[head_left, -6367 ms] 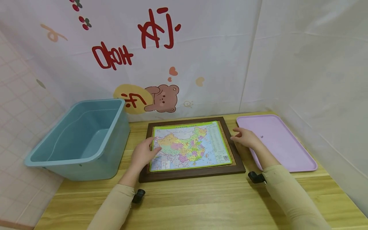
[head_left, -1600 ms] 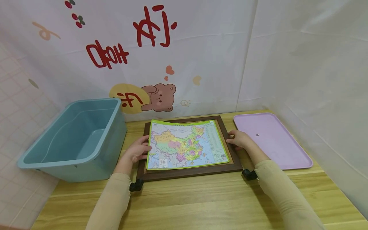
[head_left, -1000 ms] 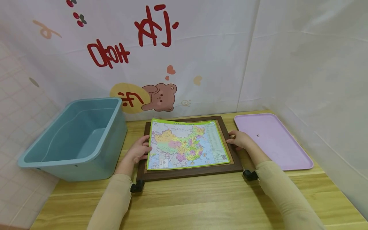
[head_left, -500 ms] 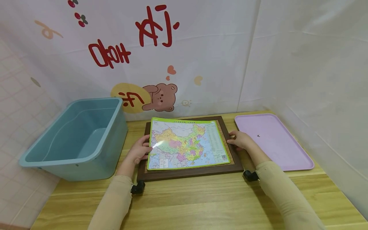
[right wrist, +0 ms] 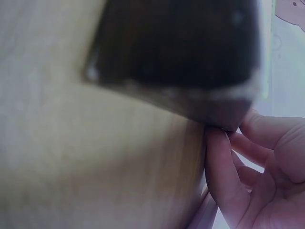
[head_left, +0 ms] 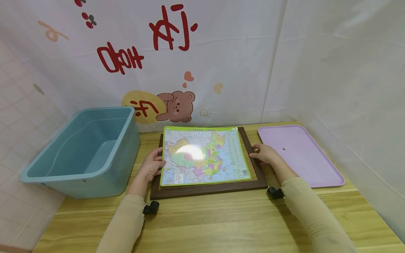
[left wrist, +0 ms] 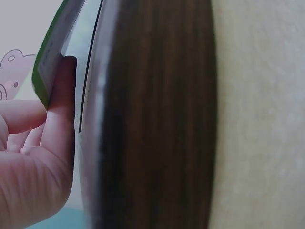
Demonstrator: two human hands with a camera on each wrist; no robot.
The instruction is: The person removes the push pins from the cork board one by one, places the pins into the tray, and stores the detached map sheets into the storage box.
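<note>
A map [head_left: 218,168] with a bright green border lies over a dark brown wooden frame [head_left: 209,191] on the table. My left hand [head_left: 152,165] pinches the map's left edge between thumb and fingers. That side stands raised off the frame, as the gap beside the dark rail in the left wrist view shows. Glare crosses the map's middle. At the frame's right side, my right hand [head_left: 265,154] grips the rail, thumb on top and fingers underneath. The right wrist view shows its fingertips at the underside of the frame's corner [right wrist: 228,112]. A cork-like backing shows along the map's right edge.
To the left stands a deep blue plastic tub [head_left: 85,147]. A flat pink tray [head_left: 300,154] with one tiny shiny object [head_left: 284,149] on it lies at the right. Behind hangs a white printed cloth [head_left: 234,63]; the wooden table [head_left: 202,225] extends in front.
Both hands hovered loosely earlier; now the left holds the map and the right grips the frame. The map's left side has risen, and its upper edge now covers much of the frame's back rail.
</note>
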